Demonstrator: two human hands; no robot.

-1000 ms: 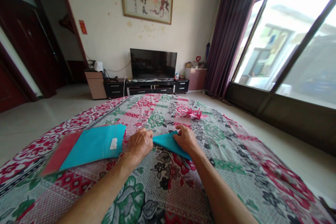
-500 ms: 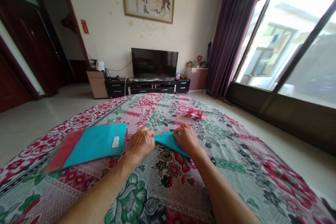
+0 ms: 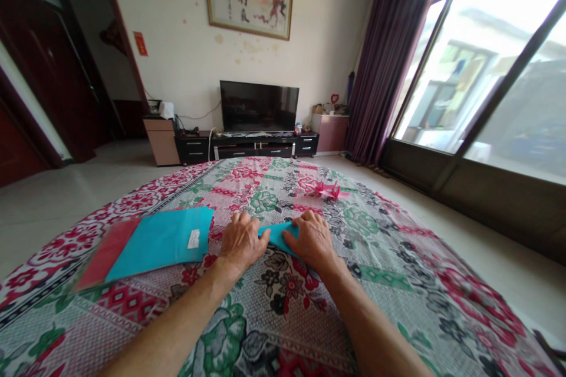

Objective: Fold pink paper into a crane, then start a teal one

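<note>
A folded piece of blue paper [image 3: 279, 238] lies low over the patterned tablecloth, with a hand at each end. My left hand [image 3: 243, 238] is closed on its left end, thumb pointing right along the paper. At the other end my right hand [image 3: 313, 239] has curled fingers on the paper, its thumb lying across the near side. The palms hide both ends of the sheet. To the left lies a clear plastic packet [image 3: 165, 241] of blue and red paper with a small white label.
Pink folded-paper figures [image 3: 329, 190] stand beyond my right hand. The floral tablecloth [image 3: 265, 318] covers a rounded table. Across the room a television [image 3: 259, 107] sits on a low black cabinet [image 3: 194, 148]; a large window is at the right.
My left thumb has shifted right onto the paper. My right hand has turned slightly, its thumb now extended leftward, and less of the blue paper shows below it.
</note>
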